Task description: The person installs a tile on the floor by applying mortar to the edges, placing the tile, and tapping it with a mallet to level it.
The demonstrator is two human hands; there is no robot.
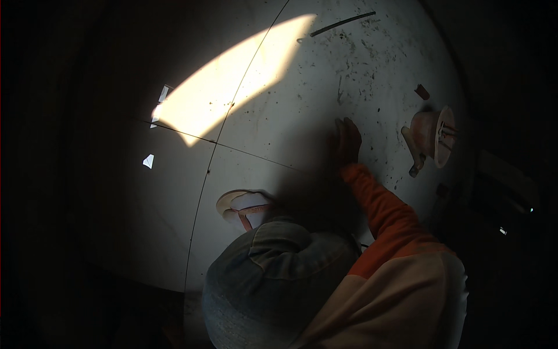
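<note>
My right hand (349,141), at the end of an orange sleeve (386,212), is low over the pale floor (273,125). Its fingers reach forward, close together, with nothing visible in them. The thumb side sinks into dark shadow. To its right, a reddish bowl-like pot (427,136) is tipped toward the right, with thin stick-like pieces at its mouth. A rounded bar (412,151) leans or lies beside the pot; I cannot tell which. My left hand does not show.
A sandal (232,203) pokes out by my bent knee (279,279) in jeans. Farther ahead lie a dark thin rod (343,24), dark crumbs (363,67) and a small reddish-brown piece (422,92). A bright sunlight patch (244,72) crosses the floor joints. White scraps (149,161) lie left.
</note>
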